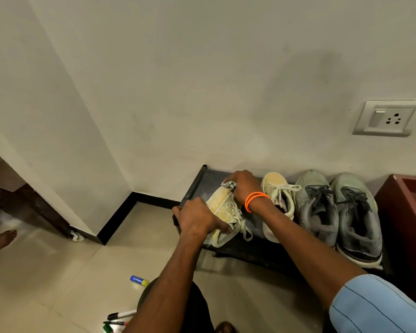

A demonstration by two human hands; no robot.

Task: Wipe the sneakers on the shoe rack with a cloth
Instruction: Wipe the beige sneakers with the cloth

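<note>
Right hand (241,186), orange bands at the wrist, gripped a bunched cloth (228,185) against the toe of the tilted yellow sneaker (222,210). Left hand (197,218) clasped that sneaker's heel end at about 7 o'clock from the cloth. It sat at the left end of the black shoe rack (197,183); its mate (277,195) lay at 3 o'clock, with the grey pair (336,212) beyond. Risk: loose laces could snag the cloth, or the tilted sneaker could slip off the rack's front edge under pressure.
</note>
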